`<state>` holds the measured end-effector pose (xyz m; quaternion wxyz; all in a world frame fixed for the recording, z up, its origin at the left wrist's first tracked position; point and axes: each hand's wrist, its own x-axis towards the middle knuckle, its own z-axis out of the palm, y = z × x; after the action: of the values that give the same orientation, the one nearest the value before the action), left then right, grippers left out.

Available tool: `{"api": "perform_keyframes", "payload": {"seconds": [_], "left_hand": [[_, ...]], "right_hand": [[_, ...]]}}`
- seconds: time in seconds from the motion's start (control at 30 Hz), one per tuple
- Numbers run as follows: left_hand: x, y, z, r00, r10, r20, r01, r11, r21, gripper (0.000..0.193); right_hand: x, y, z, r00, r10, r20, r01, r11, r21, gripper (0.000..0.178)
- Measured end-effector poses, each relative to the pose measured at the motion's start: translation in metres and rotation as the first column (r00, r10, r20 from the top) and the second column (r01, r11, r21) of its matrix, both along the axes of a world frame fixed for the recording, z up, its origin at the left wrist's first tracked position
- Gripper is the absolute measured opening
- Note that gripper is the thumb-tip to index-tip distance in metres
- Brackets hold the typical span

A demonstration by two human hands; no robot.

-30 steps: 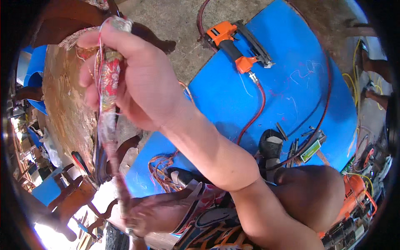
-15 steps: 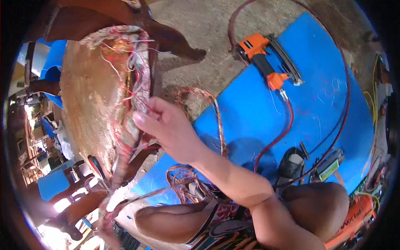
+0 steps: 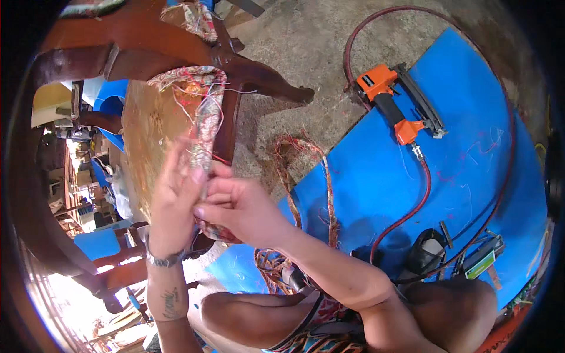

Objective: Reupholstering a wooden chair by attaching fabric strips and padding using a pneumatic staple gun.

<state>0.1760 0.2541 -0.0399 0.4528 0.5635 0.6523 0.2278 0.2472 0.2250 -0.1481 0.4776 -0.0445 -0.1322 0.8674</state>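
A dark wooden chair (image 3: 273, 82) lies tipped over, with its tan seat panel (image 3: 141, 135) facing me. Along the panel's edge runs a frayed, patterned fabric strip (image 3: 207, 126) with loose red and white threads. My left hand (image 3: 170, 203), with a watch at the wrist, is at the strip's lower part; its thumb lies on the fabric and its raised fingers are blurred. Close beside it, my right hand (image 3: 238, 209) pinches the same strip between thumb and curled fingers. The fabric under both hands is largely hidden.
An orange and black staple gun (image 3: 385, 100) rests on a blue sheet (image 3: 368, 182), joined to a dark red air hose (image 3: 426, 188). Frayed braided strips (image 3: 329, 194) trail beside my knees. A black sandal (image 3: 426, 253) and a green-labelled box (image 3: 482, 262) sit at the right.
My left hand has come up from the lower left, where it was blurred with the strip's loose end, to beside my right hand. The view has shifted, so the chair appears lower and further right.
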Motion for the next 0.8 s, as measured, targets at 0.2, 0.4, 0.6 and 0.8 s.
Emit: {"api": "perform_keyframes", "payload": {"seconds": [0.2, 0.4, 0.6, 0.8], "left_hand": [[0.02, 0.024, 0.005, 0.994, 0.105, 0.032, -0.108, 0.982, 0.156, 0.04], [0.003, 0.017, -0.018, 0.857, -0.032, -0.514, 0.255, 0.893, 0.371, 0.029], [0.006, 0.002, -0.04, 0.304, 0.085, -0.949, 0.66, 0.699, 0.274, 0.028], [-0.009, 0.003, -0.05, 0.319, 0.176, -0.931, 0.729, 0.582, 0.36, 0.031]], "right_hand": [[0.024, 0.017, 0.015, 0.866, -0.38, 0.325, 0.244, 0.888, 0.388, 0.016], [0.086, 0.031, -0.086, 0.366, -0.319, 0.874, 0.394, 0.904, 0.165, 0.024], [0.169, 0.024, -0.201, -0.695, -0.323, 0.642, 0.04, 0.874, 0.484, 0.057], [0.176, 0.048, -0.207, -0.832, -0.232, 0.505, -0.127, 0.964, 0.234, 0.075]]}}
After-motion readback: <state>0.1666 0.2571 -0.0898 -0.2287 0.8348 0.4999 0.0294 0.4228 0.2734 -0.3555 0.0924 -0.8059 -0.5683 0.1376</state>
